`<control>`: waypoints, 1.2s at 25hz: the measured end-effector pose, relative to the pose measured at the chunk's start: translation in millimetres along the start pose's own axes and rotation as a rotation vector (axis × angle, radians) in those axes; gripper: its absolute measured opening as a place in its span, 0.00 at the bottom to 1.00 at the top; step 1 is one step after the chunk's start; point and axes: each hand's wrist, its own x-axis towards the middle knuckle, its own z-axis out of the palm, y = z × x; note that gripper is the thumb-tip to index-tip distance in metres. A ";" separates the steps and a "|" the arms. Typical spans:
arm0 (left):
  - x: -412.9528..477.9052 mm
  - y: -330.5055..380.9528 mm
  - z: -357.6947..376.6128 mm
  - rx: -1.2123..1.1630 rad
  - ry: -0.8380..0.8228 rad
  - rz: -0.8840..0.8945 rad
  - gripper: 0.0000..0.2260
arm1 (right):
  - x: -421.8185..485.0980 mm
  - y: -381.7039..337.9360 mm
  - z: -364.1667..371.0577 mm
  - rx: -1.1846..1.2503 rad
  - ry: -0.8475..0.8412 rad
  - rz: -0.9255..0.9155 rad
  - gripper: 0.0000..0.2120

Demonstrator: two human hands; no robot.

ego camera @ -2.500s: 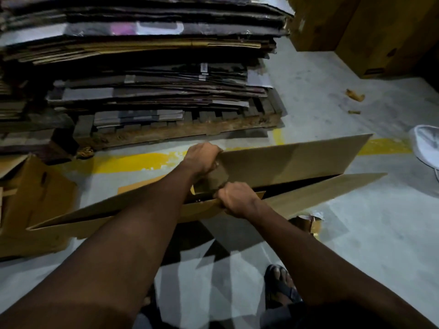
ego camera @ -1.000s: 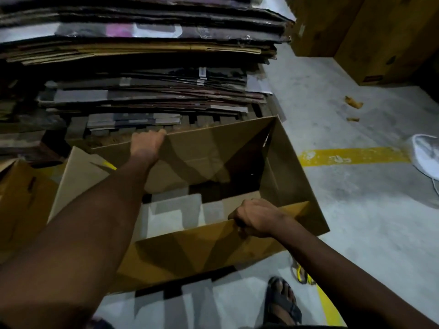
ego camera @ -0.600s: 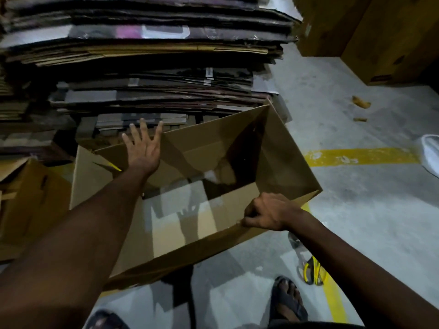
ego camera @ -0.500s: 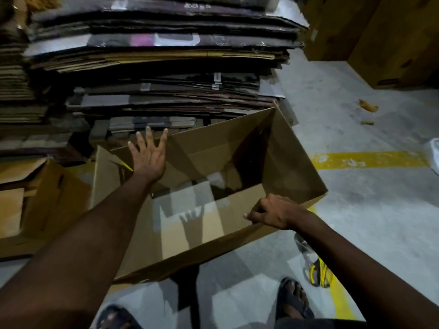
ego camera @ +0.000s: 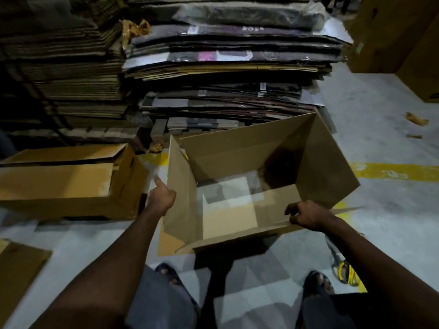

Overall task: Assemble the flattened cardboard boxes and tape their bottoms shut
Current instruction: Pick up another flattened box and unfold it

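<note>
Grey concrete floor, scuffed. Yellow painted line across it at right. Two torn brown scraps on floor, far right. Pair of dark sandals, worn, bottom edge. Crumpled brown paper, upper left.

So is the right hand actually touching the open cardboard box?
Touching. The head view shows the right hand with its fingers curled over the top edge of the near wall of the cardboard box, with no gap between them.
</note>
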 end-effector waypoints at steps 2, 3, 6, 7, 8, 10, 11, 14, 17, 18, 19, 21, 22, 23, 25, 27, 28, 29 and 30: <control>-20.4 2.3 4.9 0.076 -0.063 0.140 0.27 | -3.7 -1.2 0.2 -0.024 0.049 0.018 0.20; -32.8 5.5 11.2 0.112 -0.099 0.207 0.24 | -5.2 -2.0 -0.5 -0.062 0.074 0.017 0.21; -60.7 9.8 29.5 0.141 -0.197 0.251 0.27 | -6.9 -3.0 3.4 -0.200 0.109 -0.009 0.28; -64.1 10.6 31.2 0.156 -0.205 0.239 0.30 | -5.6 -1.9 5.5 -0.221 0.094 -0.015 0.30; -62.6 10.3 32.4 0.178 -0.211 0.229 0.31 | -4.1 -0.6 6.4 -0.222 0.068 -0.014 0.31; -58.6 9.2 32.4 0.243 -0.203 0.219 0.32 | 0.1 1.8 7.1 -0.202 0.033 -0.016 0.32; -58.3 10.6 32.3 0.265 -0.197 0.215 0.30 | 2.0 1.9 6.5 -0.196 0.039 -0.025 0.32; -50.1 21.4 33.9 0.239 -0.192 0.144 0.29 | 13.8 -11.8 -2.5 -0.187 0.138 -0.087 0.34; -27.0 33.7 26.4 0.227 -0.198 0.126 0.30 | 38.2 -44.0 -14.0 -0.212 0.228 -0.168 0.39; -17.3 36.8 20.1 0.227 -0.201 0.135 0.31 | 48.9 -56.3 -17.7 -0.228 0.233 -0.188 0.41; -9.8 39.7 13.1 0.216 -0.203 0.143 0.32 | 59.8 -68.1 -21.2 -0.247 0.233 -0.206 0.43; 3.9 43.9 1.8 0.170 -0.208 0.168 0.34 | 86.1 -90.2 -27.2 -0.303 0.235 -0.243 0.46; 9.9 46.2 -2.2 0.150 -0.222 0.179 0.34 | 102.1 -100.7 -31.2 -0.327 0.248 -0.257 0.47; 14.7 48.8 -5.0 0.141 -0.243 0.183 0.34 | 120.2 -110.8 -36.9 -0.337 0.280 -0.268 0.47; 22.1 53.1 -5.4 0.157 -0.281 0.181 0.35 | 161.2 -133.2 -54.3 -0.326 0.363 -0.269 0.45; 25.1 59.0 -3.9 0.202 -0.291 0.182 0.36 | 201.9 -156.0 -73.0 -0.290 0.413 -0.258 0.43; 24.9 62.1 -3.2 0.230 -0.284 0.187 0.36 | 218.5 -165.3 -79.5 -0.276 0.415 -0.250 0.42; 24.1 63.8 -1.9 0.255 -0.271 0.196 0.36 | 232.6 -172.9 -83.0 -0.271 0.410 -0.241 0.41; 25.7 64.3 -1.0 0.274 -0.256 0.203 0.36 | 247.1 -180.1 -84.1 -0.278 0.406 -0.233 0.40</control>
